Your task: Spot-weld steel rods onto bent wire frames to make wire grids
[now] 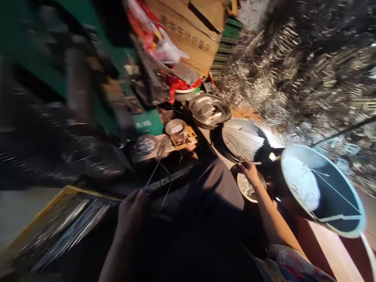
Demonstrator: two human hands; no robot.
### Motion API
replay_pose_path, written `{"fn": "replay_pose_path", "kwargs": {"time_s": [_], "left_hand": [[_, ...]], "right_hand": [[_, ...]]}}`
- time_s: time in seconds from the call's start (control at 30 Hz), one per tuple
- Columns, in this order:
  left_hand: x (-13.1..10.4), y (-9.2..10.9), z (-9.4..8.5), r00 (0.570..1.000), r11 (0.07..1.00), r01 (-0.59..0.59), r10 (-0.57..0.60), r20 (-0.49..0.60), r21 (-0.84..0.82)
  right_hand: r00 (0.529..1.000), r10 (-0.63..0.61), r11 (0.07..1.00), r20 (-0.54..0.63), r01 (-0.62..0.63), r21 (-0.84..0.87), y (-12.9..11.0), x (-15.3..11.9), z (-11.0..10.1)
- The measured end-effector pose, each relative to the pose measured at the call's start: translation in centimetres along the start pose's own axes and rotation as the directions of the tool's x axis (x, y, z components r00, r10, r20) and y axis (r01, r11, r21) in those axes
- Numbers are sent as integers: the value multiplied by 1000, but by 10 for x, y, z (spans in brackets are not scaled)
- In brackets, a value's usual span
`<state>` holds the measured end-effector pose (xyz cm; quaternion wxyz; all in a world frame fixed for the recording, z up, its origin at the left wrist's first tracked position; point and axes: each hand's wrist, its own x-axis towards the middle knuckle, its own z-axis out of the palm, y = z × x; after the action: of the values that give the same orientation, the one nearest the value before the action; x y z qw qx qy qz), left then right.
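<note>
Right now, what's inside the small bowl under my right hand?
Pale bits, too blurred to name, lie in the small bowl; your right hand covers part, hiding what's there.

A single row of dark Chinese characters (199,44) is printed across the cardboard box (210,58) at the top. The row is blurred by motion; near its left end 华 can seemingly be made out, while the rest cannot be read with certainty. On the green panel (154,127) left of centre, a short line of white characters (143,123) is borne, too smeared to be deciphered.
</note>
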<state>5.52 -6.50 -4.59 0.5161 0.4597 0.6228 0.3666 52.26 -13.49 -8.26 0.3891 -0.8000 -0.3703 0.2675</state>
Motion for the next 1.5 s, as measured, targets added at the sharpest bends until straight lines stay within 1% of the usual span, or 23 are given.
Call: {"fn": "replay_pose_path", "kwargs": {"time_s": [0.07, 0.1, 0.17, 0.23, 0.27, 0.3, 0.33, 0.4, 0.47, 0.53, 0.57, 0.6, 0.67, 0.7, 0.77, 0.8, 0.87, 0.97, 1.07, 1.23, 1.4, 1.5], "left_hand": [[-3, 2, -1, 1000, 996, -28, 29, 5, -82], [-4, 3, -2, 999, 991, -50, 52, 11, -121], [-6, 4, -7, 996, 977, -87, 87, -7, -194], [-8, 4, -13, 994, 964, -112, 107, -32, -241], [-9, 5, -17, 992, 960, -123, 116, -43, -250], [-10, 5, -20, 991, 959, -136, 127, -50, -250], [-11, 6, -23, 989, 959, -149, 139, -57, -242], [-12, 8, -29, 984, 963, -175, 166, -63, -205], [-11, 10, -32, 977, 967, -210, 201, -76, -145], [-10, 13, -34, 966, 965, -248, 239, -97, -90], [-9, 14, -35, 961, 962, -264, 256, -106, -70], [-8, 15, -35, 956, 959, -276, 269, -115, -57], [-8, 17, -37, 950, 956, -290, 281, -133, -51], [-8, 17, -38, 948, 954, -294, 285, -141, -52], [-8, 17, -40, 944, 952, -302, 290, -155, -56], [-8, 17, -42, 943, 951, -305, 293, -161, -57], [-7, 15, -45, 941, 949, -309, 297, -165, -57], [-5, 13, -48, 940, 947, -316, 304, -154, -55], [-3, 13, -51, 940, 947, -318, 308, -145, -52], [0, 17, -53, 941, 947, -313, 299, -158, -76], [5, 16, -53, 942, 951, -304, 291, -166, -62], [9, 16, -52, 937, 948, -312, 296, -182, -63]], "right_hand": [[993, -75, 997, 89, 73, 22, -25, 5, 13], [985, -116, 993, 131, 117, 4, -36, 7, 20], [962, -212, 956, 173, 241, -169, -57, 9, 33], [935, -299, 855, 191, 351, -381, -77, 9, 43], [922, -331, 806, 202, 387, -448, -87, 7, 47], [909, -355, 775, 217, 417, -475, -98, 6, 52], [896, -377, 764, 235, 444, -468, -110, 3, 58], [867, -417, 781, 273, 495, -380, -135, -3, 77], [835, -445, 821, 324, 525, -224, -162, -12, 108], [793, -453, 863, 408, 505, -24, -187, -23, 150], [763, -446, 882, 467, 464, 83, -198, -30, 173], [739, -420, 904, 527, 389, 175, -207, -36, 196], [709, -348, 933, 613, 201, 298, -222, -49, 236], [699, -326, 933, 636, 131, 334, -228, -54, 252], [684, -318, 920, 656, 57, 387, -238, -62, 274], [676, -328, 911, 659, 43, 409, -243, -64, 280], [659, -343, 896, 670, 15, 444, -251, -66, 286], [638, -350, 887, 686, -11, 463, -261, -66, 286], [622, -360, 879, 695, -22, 476, -265, -65, 286], [619, -401, 857, 675, -7, 515, -266, -61, 290], [598, -434, 835, 674, -14, 550, -269, -55, 294], [609, -449, 820, 654, -11, 573, -272, -51, 296]]}}
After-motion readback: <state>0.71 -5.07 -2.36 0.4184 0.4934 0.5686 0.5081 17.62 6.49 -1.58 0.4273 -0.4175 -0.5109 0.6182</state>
